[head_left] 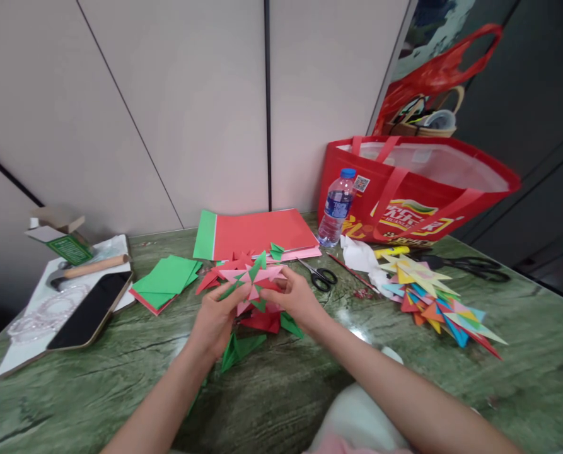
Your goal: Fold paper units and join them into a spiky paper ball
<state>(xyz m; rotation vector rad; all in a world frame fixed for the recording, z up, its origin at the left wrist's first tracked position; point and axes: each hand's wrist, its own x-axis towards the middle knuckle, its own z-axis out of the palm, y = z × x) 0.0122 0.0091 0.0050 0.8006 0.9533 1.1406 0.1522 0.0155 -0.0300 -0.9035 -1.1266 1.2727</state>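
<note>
Between my two hands is a folded paper star [251, 275] in pink and green, raised a little over the table. My left hand [220, 318] pinches its left side, thumb towards the centre. On the opposite side my right hand [297, 299] grips the star's edge with thumb and fingers. Red folded paper pieces [265, 320] lie under and behind the star, partly hidden by it. A green folded piece [241, 350] rests just below my hands, and a small green one [276, 251] sits behind them.
Red and green paper sheets [262, 230] lie at the back, near scissors [321, 276] and a water bottle [336, 208]. Green squares [168, 277], a phone [92, 312] and a hammer-like tool [92, 270] are left. Multicoloured paper stars [432, 296] and a red bag [404, 189] stand right.
</note>
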